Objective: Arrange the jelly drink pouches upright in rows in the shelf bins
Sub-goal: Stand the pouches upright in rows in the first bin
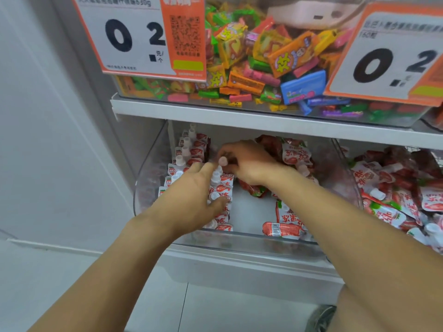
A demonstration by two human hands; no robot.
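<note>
Red-and-white jelly drink pouches (221, 188) with white screw caps stand upright in two rows along the left side of a clear plastic shelf bin (239, 240) on the lower shelf. The far-left row runs from the back of the bin toward the front; the second row stands just beside it on its right. More pouches of the same kind lie loose and flat in a heap (291, 154) at the back and right of this bin, with one flat pouch (281, 228) near the front wall.

The right hand (249, 164) reaches in over the second row, its fingers curled and pinching the white cap of a pouch at the back end of that row. The left hand (191, 197) rests on the upright pouches nearer the front, fingers fairly straight and pressed against the caps, thumb touching a cap on the second row.

A neighbouring bin (407, 195) to the right holds a jumble of the same pouches. On the shelf above, a clear bin holds mixed colourful candies (263, 63), with two orange-edged price signs (134, 37) hanging in front.
</note>
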